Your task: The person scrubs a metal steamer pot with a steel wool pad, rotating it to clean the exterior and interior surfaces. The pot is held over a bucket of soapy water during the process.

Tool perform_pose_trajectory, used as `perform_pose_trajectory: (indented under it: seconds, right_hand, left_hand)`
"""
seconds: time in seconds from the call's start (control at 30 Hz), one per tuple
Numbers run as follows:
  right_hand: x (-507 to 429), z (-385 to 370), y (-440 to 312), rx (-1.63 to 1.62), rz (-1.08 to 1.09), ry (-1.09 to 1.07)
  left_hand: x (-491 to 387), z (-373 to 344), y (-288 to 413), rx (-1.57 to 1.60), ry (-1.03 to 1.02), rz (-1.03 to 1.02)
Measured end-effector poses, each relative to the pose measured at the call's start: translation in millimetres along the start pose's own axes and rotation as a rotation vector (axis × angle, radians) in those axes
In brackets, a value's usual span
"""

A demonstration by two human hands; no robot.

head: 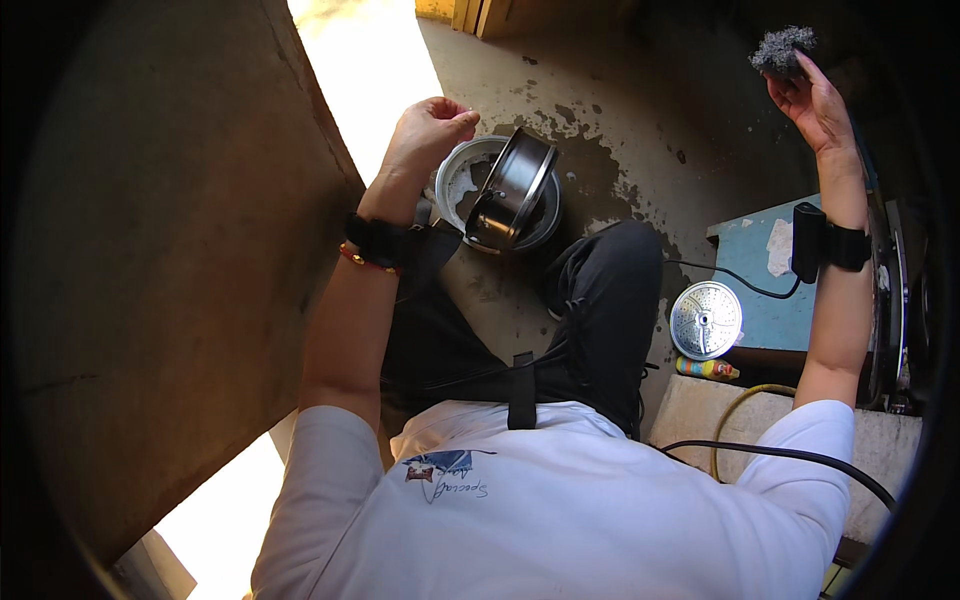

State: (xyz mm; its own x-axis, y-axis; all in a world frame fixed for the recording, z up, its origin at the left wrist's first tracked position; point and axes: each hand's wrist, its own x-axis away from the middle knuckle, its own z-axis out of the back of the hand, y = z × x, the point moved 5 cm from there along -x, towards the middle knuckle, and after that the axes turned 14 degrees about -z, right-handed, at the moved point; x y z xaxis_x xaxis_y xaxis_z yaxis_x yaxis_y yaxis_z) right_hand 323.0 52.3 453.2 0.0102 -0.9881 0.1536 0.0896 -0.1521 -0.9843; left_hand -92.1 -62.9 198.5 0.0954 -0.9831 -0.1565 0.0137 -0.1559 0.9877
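Observation:
My right hand [816,105] is raised at the upper right, its fingers and thumb gripping a steel wool scouring pad [784,51]. My left hand [431,135] hovers just above the rim of a round pale basin [448,180], with thumb and fingertips pinched together. Whether something small sits between them is not clear. Inside the basin, a shiny metal pot [514,191] lies tilted on its side and leans over the rim. Whitish suds show beside it; the rest of the basin's inside is hidden by the pot.
Wet patches [592,165] spread over the concrete floor. At right, a perforated metal disc [705,334] leans by a worn blue table [772,315], with a yellow bottle [701,367] below it. A yellow hose [724,424] and black cable [780,451] cross a pale slab. A brown panel [187,262] rises at left.

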Motion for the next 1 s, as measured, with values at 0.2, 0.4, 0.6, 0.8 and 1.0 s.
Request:
perform_pose_trajectory:
  seconds: [0.2, 0.4, 0.6, 0.8, 1.0]
  right_hand:
    - [-12, -131, 152, -0.057, -0.231, -0.134]
    - [-58, -168, 362, 0.566, -0.172, 0.306]
    - [-39, -192, 419, 0.666, 0.056, 0.392]
    - [-15, -199, 414, 0.573, 0.054, 0.194]
    - [-24, -165, 393, 0.491, 0.037, 0.223]
  left_hand:
    - [-24, -29, -71, -0.094, -0.041, 0.139]
    - [-71, -56, -174, -0.363, -0.013, 0.379]
    - [-117, -104, -233, -0.161, -0.099, 0.491]
    - [-115, -129, -253, -0.319, -0.242, 0.579]
    - [-52, -131, -223, 0.09, 0.073, 0.528]
